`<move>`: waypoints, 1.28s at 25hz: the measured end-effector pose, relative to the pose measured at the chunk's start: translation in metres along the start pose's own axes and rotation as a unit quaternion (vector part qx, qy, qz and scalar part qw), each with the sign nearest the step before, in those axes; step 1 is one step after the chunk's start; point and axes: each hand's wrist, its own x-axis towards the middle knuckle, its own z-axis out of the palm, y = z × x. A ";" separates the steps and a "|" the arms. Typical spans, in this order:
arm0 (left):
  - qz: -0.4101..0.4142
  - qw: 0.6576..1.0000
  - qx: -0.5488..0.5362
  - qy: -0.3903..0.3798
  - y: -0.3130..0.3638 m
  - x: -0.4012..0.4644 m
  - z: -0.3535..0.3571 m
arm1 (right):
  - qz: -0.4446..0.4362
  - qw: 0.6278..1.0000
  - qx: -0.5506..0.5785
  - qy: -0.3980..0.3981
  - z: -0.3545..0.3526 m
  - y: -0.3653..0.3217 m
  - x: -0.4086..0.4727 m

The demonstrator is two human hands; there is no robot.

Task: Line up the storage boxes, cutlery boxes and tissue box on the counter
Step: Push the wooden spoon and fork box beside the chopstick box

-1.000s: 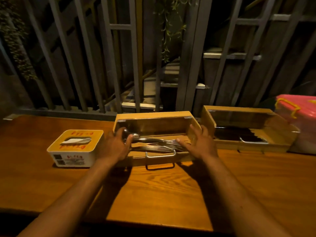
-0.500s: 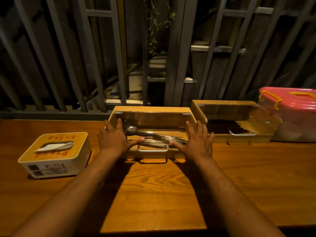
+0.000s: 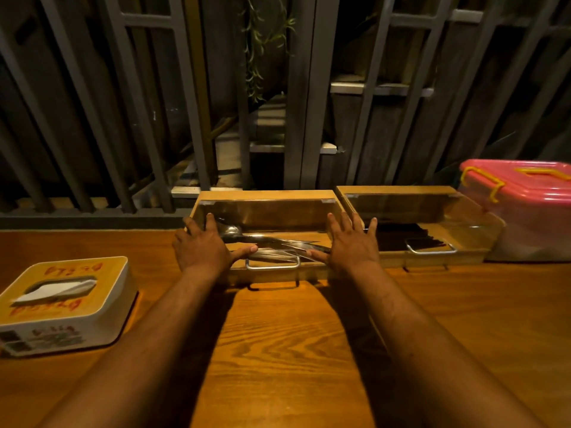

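A wooden cutlery box [image 3: 265,197] with a clear lid and metal spoons inside sits at the counter's back edge. My left hand [image 3: 202,247] lies flat on its left end and my right hand [image 3: 350,245] on its right end, fingers spread, pressing rather than gripping. A second wooden cutlery box [image 3: 398,190] with dark contents stands right beside it, the two nearly touching. Further right stands a pink-lidded storage box [image 3: 525,186] with yellow clasps. The tissue box [image 3: 66,304], white with a wooden top, sits apart at the left, nearer the front.
The wooden counter [image 3: 293,350] stretches toward me. A grey metal railing [image 3: 302,103] runs directly behind the boxes along the back edge. A plant [image 3: 262,41] hangs behind the bars.
The cutlery box under my hands has slid back toward the railing and now sits level with the second cutlery box. My hands have flattened on its lid ends.
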 end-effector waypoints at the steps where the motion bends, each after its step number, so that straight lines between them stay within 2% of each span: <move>1: -0.001 1.000 0.000 0.000 0.002 0.003 0.000 | -0.001 1.000 -0.002 -0.002 0.000 0.000 0.003; 8: -0.004 1.000 0.009 0.021 0.011 0.020 0.008 | 0.003 1.000 -0.002 -0.017 0.003 0.006 0.022; 21: 0.009 1.000 0.017 0.017 0.019 0.035 0.010 | 0.018 0.999 0.035 -0.021 0.008 0.011 0.034; 25: 0.001 1.000 0.013 -0.014 0.019 0.034 0.008 | 0.022 0.998 0.037 -0.042 0.002 0.010 0.033; 29: 0.050 0.997 0.054 0.007 0.021 0.013 0.005 | 0.009 0.998 0.061 -0.007 -0.011 -0.003 0.011; 32: 0.094 0.994 0.011 0.052 0.021 -0.025 -0.001 | -0.039 0.992 0.114 0.040 -0.024 -0.034 -0.022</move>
